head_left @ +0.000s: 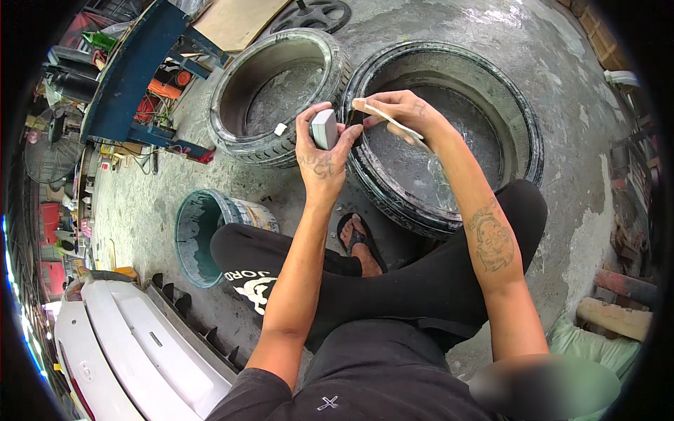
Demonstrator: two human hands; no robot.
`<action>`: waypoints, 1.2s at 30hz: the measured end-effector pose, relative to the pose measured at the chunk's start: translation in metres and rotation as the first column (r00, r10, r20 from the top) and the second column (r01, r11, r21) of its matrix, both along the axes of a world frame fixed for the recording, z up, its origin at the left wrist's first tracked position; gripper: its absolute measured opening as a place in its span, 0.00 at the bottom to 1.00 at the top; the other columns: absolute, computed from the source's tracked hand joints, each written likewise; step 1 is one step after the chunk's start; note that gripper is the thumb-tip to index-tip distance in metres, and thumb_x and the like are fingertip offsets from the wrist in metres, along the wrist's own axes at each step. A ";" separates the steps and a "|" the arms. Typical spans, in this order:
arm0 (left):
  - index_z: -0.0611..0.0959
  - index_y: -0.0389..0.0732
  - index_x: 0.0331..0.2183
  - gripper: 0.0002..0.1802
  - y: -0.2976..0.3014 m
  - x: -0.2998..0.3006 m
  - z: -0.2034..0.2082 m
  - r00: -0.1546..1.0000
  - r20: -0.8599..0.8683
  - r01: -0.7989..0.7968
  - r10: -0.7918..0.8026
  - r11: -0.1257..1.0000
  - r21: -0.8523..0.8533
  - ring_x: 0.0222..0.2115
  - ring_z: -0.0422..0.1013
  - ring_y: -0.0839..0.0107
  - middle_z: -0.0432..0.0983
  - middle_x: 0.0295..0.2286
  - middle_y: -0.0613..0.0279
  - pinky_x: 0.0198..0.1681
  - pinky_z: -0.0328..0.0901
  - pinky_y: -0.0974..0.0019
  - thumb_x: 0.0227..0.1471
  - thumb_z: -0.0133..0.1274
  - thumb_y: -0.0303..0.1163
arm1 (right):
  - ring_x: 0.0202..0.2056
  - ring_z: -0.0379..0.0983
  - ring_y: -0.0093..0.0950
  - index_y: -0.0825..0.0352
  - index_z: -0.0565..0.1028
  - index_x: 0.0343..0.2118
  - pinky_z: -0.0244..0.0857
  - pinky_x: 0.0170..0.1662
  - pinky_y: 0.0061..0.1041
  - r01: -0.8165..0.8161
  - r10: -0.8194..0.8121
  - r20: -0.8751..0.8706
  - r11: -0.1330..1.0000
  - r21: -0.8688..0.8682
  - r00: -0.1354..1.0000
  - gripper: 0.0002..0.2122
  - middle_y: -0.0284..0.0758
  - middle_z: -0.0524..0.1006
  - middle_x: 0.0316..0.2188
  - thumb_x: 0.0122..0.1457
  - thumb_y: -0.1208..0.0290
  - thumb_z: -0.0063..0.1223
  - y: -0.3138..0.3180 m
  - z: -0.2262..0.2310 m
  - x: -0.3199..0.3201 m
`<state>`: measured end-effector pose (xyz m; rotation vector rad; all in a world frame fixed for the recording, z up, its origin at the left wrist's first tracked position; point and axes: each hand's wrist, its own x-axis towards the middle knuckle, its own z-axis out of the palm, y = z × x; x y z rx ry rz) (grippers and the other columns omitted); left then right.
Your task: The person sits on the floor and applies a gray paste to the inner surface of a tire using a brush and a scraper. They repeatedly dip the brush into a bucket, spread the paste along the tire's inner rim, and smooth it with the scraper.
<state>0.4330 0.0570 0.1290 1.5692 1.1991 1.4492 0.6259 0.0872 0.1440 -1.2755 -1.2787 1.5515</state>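
My left hand [321, 156] is closed around a grey, two-tone rectangular block [324, 130], its thumb and fingers along the sides. Close to it, my right hand [411, 112] pinches a thin, bent pale sheet [393, 122], seen nearly edge-on. Something dark [356, 119] shows between the fingertips of both hands; its kind is not clear. Both hands are above the adjoining sides of two tires. The right tire [393, 203] lies flat below my right hand, and the left tire [277, 156] lies a little farther off, with a small white scrap [280, 129] on its rim.
A stained bucket [187, 242] stands by my left knee. At lower left lies a white car panel [151, 337]. A blue bench [126, 77] and a fan [53, 156] are at far left. A black weight plate [312, 15] lies beyond the tires. Pipes [614, 317] lie at right.
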 end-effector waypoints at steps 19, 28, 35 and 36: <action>0.79 0.42 0.52 0.30 0.026 -0.032 -0.007 0.897 0.443 0.125 -0.010 0.965 -0.232 0.36 0.73 0.76 0.77 0.37 0.66 0.42 0.69 0.71 0.46 0.72 0.25 | 0.08 0.56 0.11 0.70 0.74 0.55 0.46 0.13 0.15 -0.268 0.283 -0.309 0.959 0.092 0.908 0.19 0.23 0.73 0.17 0.68 0.62 0.50 0.005 -0.020 0.024; 0.79 0.39 0.51 0.30 0.031 -0.032 0.016 0.978 0.105 0.196 -0.178 0.962 -0.190 0.32 0.72 0.77 0.76 0.32 0.66 0.38 0.69 0.72 0.48 0.72 0.32 | 0.10 0.56 0.11 0.59 0.76 0.25 0.45 0.13 0.12 -0.124 0.122 -0.090 0.992 -0.017 0.988 0.16 0.21 0.67 0.17 0.61 0.53 0.63 -0.006 0.011 0.011; 0.74 0.36 0.53 0.24 0.021 -0.034 -0.002 0.950 0.297 -0.012 0.096 0.962 -0.273 0.28 0.72 0.77 0.74 0.33 0.61 0.27 0.69 0.72 0.66 0.51 0.45 | 0.24 0.58 0.13 0.65 0.73 0.23 0.54 0.29 0.21 -0.043 -0.027 0.248 0.962 0.271 0.968 0.14 0.20 0.67 0.19 0.61 0.63 0.60 0.010 -0.024 0.009; 0.74 0.35 0.52 0.23 0.018 -0.024 -0.010 0.965 0.254 0.007 0.064 0.962 -0.272 0.28 0.73 0.75 0.75 0.35 0.60 0.27 0.69 0.72 0.68 0.46 0.45 | 0.24 0.58 0.14 0.68 0.74 0.25 0.55 0.29 0.21 -0.046 -0.049 0.280 0.945 0.325 0.959 0.13 0.21 0.67 0.19 0.61 0.64 0.60 0.012 -0.026 0.011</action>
